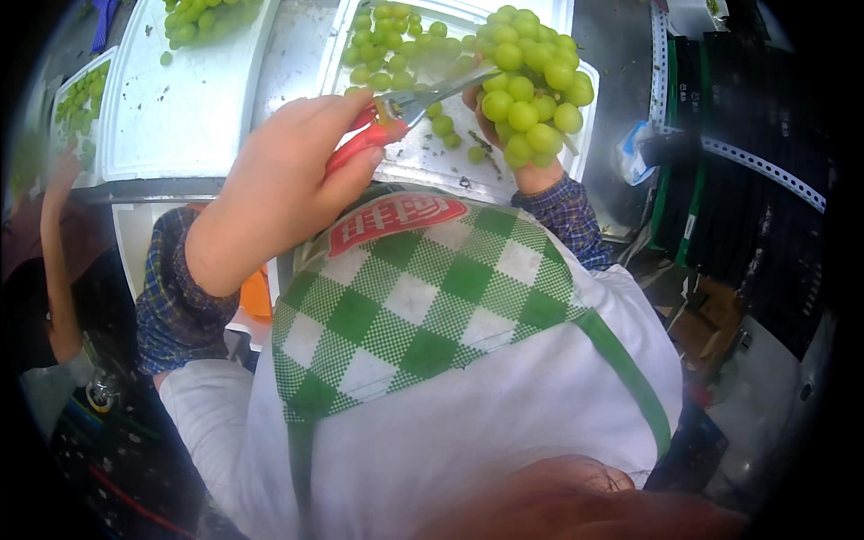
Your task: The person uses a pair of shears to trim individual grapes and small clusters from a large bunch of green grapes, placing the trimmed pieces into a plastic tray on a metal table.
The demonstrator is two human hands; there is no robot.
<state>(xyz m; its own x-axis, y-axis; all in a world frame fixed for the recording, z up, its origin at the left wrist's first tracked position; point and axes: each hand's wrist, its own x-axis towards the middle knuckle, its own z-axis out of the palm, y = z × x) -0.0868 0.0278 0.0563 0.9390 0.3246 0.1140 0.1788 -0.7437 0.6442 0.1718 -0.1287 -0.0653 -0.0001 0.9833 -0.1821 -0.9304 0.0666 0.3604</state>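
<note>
My left hand (279, 166) is closed around the red handles of a pair of pruning snips (376, 139). Their metal blades point right and reach the near side of a bunch of green grapes (535, 90). Mostly hidden behind that bunch, my right hand (538, 178) holds it up above a white foam tray (450, 175). Loose green grapes (389, 45) and bits of stem lie in the tray beneath my hands.
Another white tray (180, 117) with grapes at its far end stands to the left. Farther left, a co-worker's arm (58, 243) reaches toward a smaller tray (94, 166) of grapes. A perforated metal strip (765, 162) and dark stacked crates (747, 99) stand at the right.
</note>
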